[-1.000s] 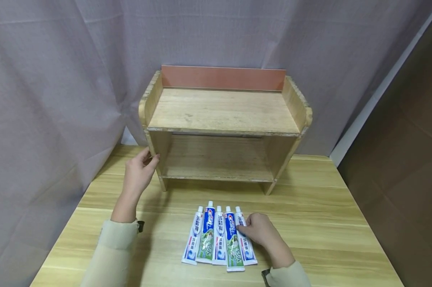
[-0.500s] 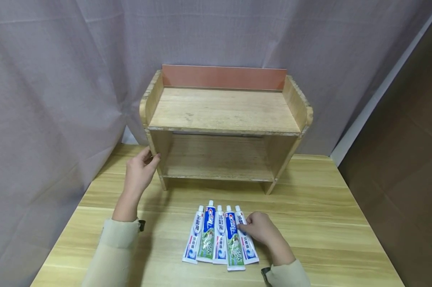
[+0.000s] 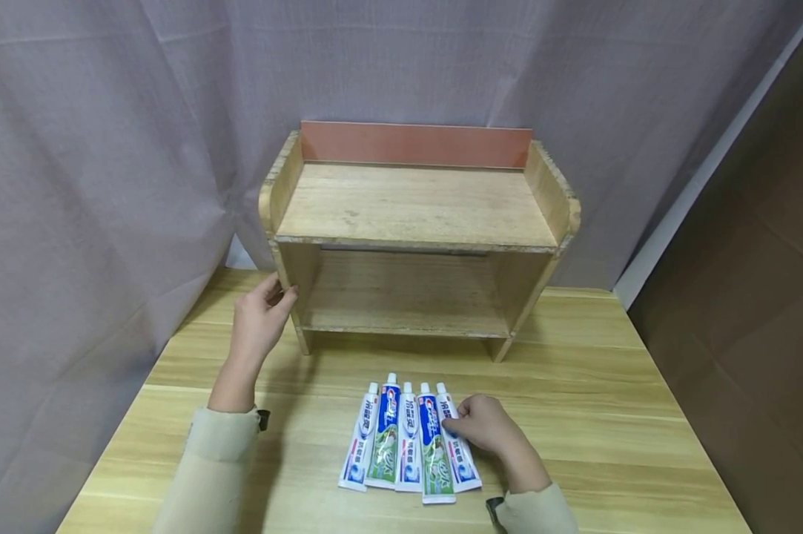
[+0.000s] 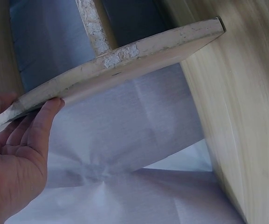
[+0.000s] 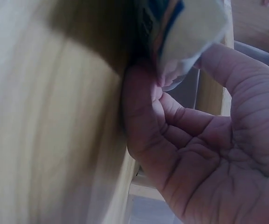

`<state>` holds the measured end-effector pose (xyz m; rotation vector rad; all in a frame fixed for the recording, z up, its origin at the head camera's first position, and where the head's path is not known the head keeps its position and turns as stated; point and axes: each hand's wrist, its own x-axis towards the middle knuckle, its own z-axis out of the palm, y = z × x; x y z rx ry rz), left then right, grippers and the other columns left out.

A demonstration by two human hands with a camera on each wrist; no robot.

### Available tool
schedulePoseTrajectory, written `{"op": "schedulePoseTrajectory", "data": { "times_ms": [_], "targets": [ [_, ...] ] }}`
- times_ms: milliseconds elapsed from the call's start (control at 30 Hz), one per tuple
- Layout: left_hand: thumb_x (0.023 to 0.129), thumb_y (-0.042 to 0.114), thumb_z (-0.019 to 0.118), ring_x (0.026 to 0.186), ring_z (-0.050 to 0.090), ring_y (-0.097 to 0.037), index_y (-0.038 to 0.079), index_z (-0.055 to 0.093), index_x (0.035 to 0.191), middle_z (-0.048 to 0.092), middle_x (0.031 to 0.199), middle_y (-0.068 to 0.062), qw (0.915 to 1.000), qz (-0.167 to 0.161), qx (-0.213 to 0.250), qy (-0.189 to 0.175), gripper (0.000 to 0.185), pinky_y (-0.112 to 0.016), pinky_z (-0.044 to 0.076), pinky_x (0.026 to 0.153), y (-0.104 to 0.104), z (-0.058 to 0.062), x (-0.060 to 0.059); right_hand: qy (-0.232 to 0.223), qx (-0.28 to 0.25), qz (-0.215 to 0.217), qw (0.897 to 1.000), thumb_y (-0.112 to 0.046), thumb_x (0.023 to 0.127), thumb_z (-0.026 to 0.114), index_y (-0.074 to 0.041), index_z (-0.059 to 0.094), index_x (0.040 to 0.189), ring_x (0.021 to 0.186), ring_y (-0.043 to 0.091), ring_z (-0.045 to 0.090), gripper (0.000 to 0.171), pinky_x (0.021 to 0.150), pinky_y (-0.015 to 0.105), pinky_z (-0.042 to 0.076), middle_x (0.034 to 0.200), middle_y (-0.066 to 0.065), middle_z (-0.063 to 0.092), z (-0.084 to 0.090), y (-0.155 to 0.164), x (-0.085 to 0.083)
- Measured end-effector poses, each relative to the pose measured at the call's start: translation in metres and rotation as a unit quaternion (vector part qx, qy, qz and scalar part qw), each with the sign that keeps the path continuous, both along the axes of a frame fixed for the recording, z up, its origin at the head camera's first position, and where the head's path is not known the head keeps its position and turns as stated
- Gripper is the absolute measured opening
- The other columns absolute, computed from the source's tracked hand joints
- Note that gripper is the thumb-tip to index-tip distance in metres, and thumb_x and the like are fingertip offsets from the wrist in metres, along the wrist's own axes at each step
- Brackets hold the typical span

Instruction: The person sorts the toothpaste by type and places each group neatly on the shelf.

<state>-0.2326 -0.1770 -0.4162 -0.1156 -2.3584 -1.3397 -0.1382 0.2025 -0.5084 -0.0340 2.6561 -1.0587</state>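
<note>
A two-tier wooden shelf (image 3: pixel 417 222) stands at the far side of a light wooden table (image 3: pixel 608 415), backed by a grey curtain (image 3: pixel 94 148). The shelf has a reddish back rail on its top tier.

Left hand (image 3: pixel 259 319): positioned at the left side panel of the shelf, low down near the front leg. The thumb and fingers close on the front edge of that panel — the left wrist view shows the thumb (image 4: pixel 43 126) laid against the worn, chipped edge of the board, with the remaining fingers curled beneath it. The cream sleeve (image 3: pixel 210 475) of this arm extends toward the near edge of the table.

Right hand (image 3: pixel 484 426): resting on the table at the near centre, fingers bent, at the right end of a row of five toothpaste tubes (image 3: pixel 408 437). The tubes lie flat and side by side, touching one another, caps pointing toward the shelf. The fingertips pinch the rightmost tube (image 3: pixel 457 452) near its cap end. In the right wrist view the fingers (image 5: pixel 148 116) curl against the table surface and the tube end sits directly above them, though that view is too close and blurred to show the contact in detail.

The row of tubes lies just in front of the shelf, apart from it.
</note>
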Motion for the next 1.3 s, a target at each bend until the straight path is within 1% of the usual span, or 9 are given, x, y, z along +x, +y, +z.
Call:
{"op": "schedulePoseTrajectory", "data": {
  "times_ms": [200, 433, 633, 733, 833, 967, 1067, 1300],
  "targets": [
    [0.098, 0.025, 0.065, 0.105, 0.071, -0.034, 0.009, 0.068, 0.129, 0.07, 0.12, -0.017, 1.0, 0.001, 0.001, -0.004, 0.035, -0.042, 0.06, 0.087, -0.001, 0.0, 0.001, -0.001, -0.006, -0.006, 1.0, -0.027, 0.083, 0.08, -0.012, 0.052, 0.061, 0.05, 0.011, 0.045, 0.038, 0.045, 0.022, 0.035, 0.057, -0.001, 0.053, -0.001, -0.001, 0.001],
    [0.098, 0.026, 0.065, 0.107, 0.07, -0.033, 0.009, 0.068, 0.128, 0.07, 0.12, -0.016, 1.0, 0.004, 0.001, -0.006, 0.034, -0.043, 0.059, 0.089, -0.001, -0.001, 0.002, 0.0, 0.004, -0.009, 1.0, -0.028, 0.082, 0.08, -0.011, 0.055, 0.064, 0.052, 0.012, 0.048, 0.035, 0.047, 0.023, 0.039, 0.059, 0.0, 0.055, -0.003, -0.001, 0.001],
    [0.098, 0.025, 0.065, 0.106, 0.07, -0.033, 0.01, 0.068, 0.128, 0.071, 0.119, -0.016, 1.0, 0.007, 0.002, -0.005, 0.034, -0.043, 0.059, 0.089, -0.001, -0.002, 0.002, 0.014, 0.007, -0.017, 1.0, -0.028, 0.081, 0.081, -0.01, 0.062, 0.07, 0.058, 0.015, 0.052, 0.029, 0.054, 0.028, 0.045, 0.064, 0.0, 0.058, -0.002, -0.002, 0.004],
    [0.098, 0.025, 0.065, 0.106, 0.071, -0.033, 0.009, 0.069, 0.127, 0.071, 0.119, -0.016, 1.0, 0.009, 0.003, -0.002, 0.034, -0.043, 0.06, 0.088, -0.001, -0.002, 0.003, 0.02, 0.001, -0.023, 1.0, -0.028, 0.082, 0.081, -0.01, 0.064, 0.072, 0.06, 0.015, 0.052, 0.027, 0.057, 0.029, 0.046, 0.065, 0.0, 0.058, -0.003, -0.001, 0.005],
    [0.098, 0.024, 0.065, 0.106, 0.071, -0.033, 0.009, 0.069, 0.127, 0.071, 0.119, -0.016, 1.0, 0.007, 0.004, -0.001, 0.033, -0.043, 0.06, 0.088, 0.0, -0.002, 0.002, 0.021, -0.016, -0.031, 0.999, -0.027, 0.082, 0.081, -0.009, 0.066, 0.076, 0.06, 0.016, 0.053, 0.024, 0.059, 0.029, 0.046, 0.065, 0.0, 0.059, -0.004, 0.001, 0.006],
    [0.098, 0.025, 0.065, 0.106, 0.07, -0.032, 0.01, 0.069, 0.126, 0.071, 0.119, -0.015, 1.0, 0.006, 0.002, -0.002, 0.033, -0.043, 0.06, 0.088, 0.001, -0.002, 0.001, 0.017, -0.05, -0.038, 0.998, -0.027, 0.084, 0.08, -0.008, 0.067, 0.081, 0.06, 0.016, 0.053, 0.023, 0.057, 0.027, 0.045, 0.065, 0.001, 0.059, -0.006, 0.004, 0.006],
    [0.098, 0.025, 0.065, 0.107, 0.07, -0.032, 0.009, 0.069, 0.127, 0.071, 0.119, -0.016, 1.0, 0.004, 0.002, -0.002, 0.033, -0.042, 0.06, 0.088, 0.001, -0.002, 0.001, 0.016, -0.066, -0.038, 0.997, -0.027, 0.085, 0.079, -0.007, 0.067, 0.084, 0.06, 0.016, 0.054, 0.023, 0.055, 0.025, 0.045, 0.066, 0.001, 0.059, -0.007, 0.007, 0.006],
    [0.098, 0.026, 0.065, 0.107, 0.07, -0.032, 0.009, 0.068, 0.128, 0.07, 0.12, -0.016, 1.0, 0.004, 0.0, -0.004, 0.035, -0.042, 0.059, 0.088, 0.0, -0.002, 0.001, 0.017, -0.07, -0.049, 0.996, -0.028, 0.087, 0.077, -0.006, 0.068, 0.088, 0.059, 0.016, 0.056, 0.023, 0.049, 0.024, 0.045, 0.068, 0.002, 0.061, -0.006, 0.011, 0.005]
  ]
}}
